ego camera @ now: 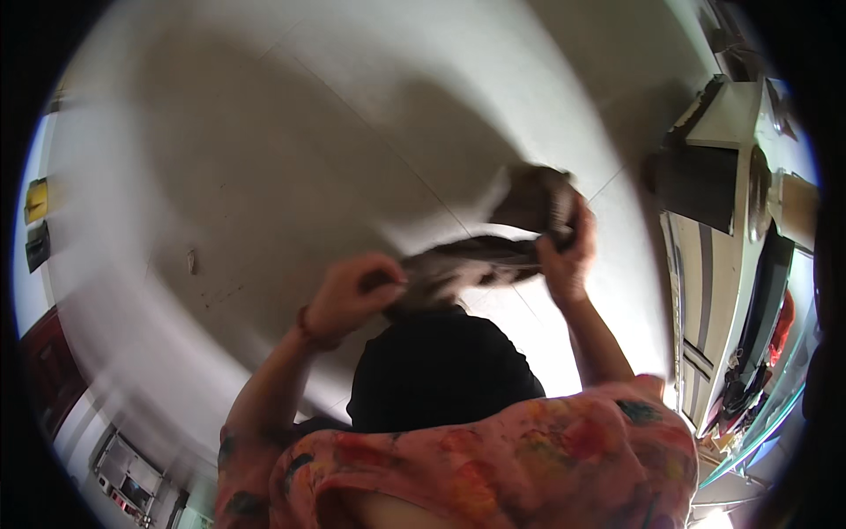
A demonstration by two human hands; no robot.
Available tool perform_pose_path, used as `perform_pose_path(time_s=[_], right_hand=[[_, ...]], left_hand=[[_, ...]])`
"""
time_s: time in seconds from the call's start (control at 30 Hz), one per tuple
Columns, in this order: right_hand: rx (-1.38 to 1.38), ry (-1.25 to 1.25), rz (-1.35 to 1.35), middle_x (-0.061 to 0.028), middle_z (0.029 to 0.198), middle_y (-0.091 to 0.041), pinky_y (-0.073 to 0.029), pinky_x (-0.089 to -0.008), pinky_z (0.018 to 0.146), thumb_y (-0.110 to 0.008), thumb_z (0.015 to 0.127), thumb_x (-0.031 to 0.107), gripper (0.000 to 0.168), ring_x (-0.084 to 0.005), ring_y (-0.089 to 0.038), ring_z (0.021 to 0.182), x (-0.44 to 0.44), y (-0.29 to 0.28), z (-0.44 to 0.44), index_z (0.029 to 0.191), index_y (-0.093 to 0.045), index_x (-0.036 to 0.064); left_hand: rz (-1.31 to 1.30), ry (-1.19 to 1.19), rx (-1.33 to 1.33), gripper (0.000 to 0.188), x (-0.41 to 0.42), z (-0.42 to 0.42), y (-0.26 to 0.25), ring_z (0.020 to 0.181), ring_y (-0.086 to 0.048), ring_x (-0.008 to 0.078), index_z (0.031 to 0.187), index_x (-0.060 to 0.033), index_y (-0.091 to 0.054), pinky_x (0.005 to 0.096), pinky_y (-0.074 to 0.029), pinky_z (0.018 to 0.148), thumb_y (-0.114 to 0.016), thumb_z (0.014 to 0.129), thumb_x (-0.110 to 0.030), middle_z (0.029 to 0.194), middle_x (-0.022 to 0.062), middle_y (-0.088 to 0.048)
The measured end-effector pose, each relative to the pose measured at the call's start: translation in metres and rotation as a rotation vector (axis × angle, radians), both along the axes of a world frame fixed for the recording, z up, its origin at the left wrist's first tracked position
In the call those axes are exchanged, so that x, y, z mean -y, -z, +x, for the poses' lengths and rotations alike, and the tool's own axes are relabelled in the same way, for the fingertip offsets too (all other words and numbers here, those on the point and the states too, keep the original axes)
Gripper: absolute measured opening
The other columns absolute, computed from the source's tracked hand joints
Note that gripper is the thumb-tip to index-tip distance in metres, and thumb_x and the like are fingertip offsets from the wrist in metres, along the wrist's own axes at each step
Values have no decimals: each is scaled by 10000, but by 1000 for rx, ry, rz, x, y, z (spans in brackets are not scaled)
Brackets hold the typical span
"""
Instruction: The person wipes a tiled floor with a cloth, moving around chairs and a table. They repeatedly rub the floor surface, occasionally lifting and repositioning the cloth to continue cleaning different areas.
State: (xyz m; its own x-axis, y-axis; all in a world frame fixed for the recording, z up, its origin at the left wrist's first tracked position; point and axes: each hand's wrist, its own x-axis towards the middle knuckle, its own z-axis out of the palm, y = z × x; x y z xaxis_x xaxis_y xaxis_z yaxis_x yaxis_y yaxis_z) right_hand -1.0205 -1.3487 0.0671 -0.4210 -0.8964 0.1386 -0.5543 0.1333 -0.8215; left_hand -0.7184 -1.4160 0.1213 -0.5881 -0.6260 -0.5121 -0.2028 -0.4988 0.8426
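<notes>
A brown-and-dark piece of fabric (pixel 476 261), blurred by motion, is stretched between my two hands above the floor. My left hand (pixel 357 294), with a thin band at the wrist, pinches its left end with curled fingers. At the other end, my right hand (pixel 572 254) grips the cloth between thumb and fingers. Part of it folds up and back there as a dark flap (pixel 525 198). The blur hides what kind of item the cloth is. Below it, close to my body, is a rounded black fabric shape (pixel 443 367), perhaps my clothed leg.
Pale floor tiles (pixel 297 165) spread ahead, with broad shadows and a small whitish scrap (pixel 192 261) on the left. Along the right stands a light cabinet (pixel 704 284) with dark strips, a dark box-like panel (pixel 700 188) and a glass edge (pixel 760 430). A dark red door (pixel 53 370) is at far left.
</notes>
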Motion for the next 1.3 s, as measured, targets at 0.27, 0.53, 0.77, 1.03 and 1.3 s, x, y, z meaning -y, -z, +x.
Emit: perform_pose_path(time_s=[0.27, 0.53, 0.77, 1.03, 1.3], right_hand=[[-689, 568, 340, -165, 1349, -358, -218, -487, 1006, -617, 635, 279, 845, -314, -300, 1259, -28, 111, -81, 1373, -264, 68], [-647, -231, 255, -166, 1409, -269, -171, -522, 1043, -638, 709, 254, 807, -334, -229, 1304, 170, 91, 106, 1389, -244, 70], [208, -307, -79, -154, 1187, -469, -372, -430, 940, -651, 600, 76, 659, -376, -404, 1097, 189, 65, 186, 1228, -473, 173], [170, 342, -46, -172, 1236, -439, -378, -394, 979, -541, 687, -40, 658, -306, -434, 1160, -52, 33, -13, 1314, -356, 43], [-531, 625, 599, -194, 1336, -334, -196, -482, 1027, -549, 671, 94, 778, -367, -300, 1217, -224, 106, -35, 1380, -231, 63]], left_hand=[[-453, 554, -97, 147, -20, -102, 58, 791, -584, 257, 908, -45, -582, 333, -465, 711, -599, 768, -85, 862, 105, -602], [-52, 54, 201, 103, -13, 41, 73, 692, -509, 78, 901, -48, -555, 233, -431, 622, -593, 807, -70, 758, 2, -550], [33, -96, 316, 104, -6, 54, 28, 685, -496, 46, 892, -35, -552, 195, -413, 611, -603, 802, -47, 758, -9, -539], [-121, 262, 72, 135, 17, -22, 12, 710, -493, 64, 927, -57, -540, 213, -411, 630, -587, 804, -25, 804, -8, -526], [-212, 947, -47, 144, -30, -140, 71, 674, -551, 180, 828, -36, -545, 312, -445, 608, -637, 726, -82, 723, 83, -581]])
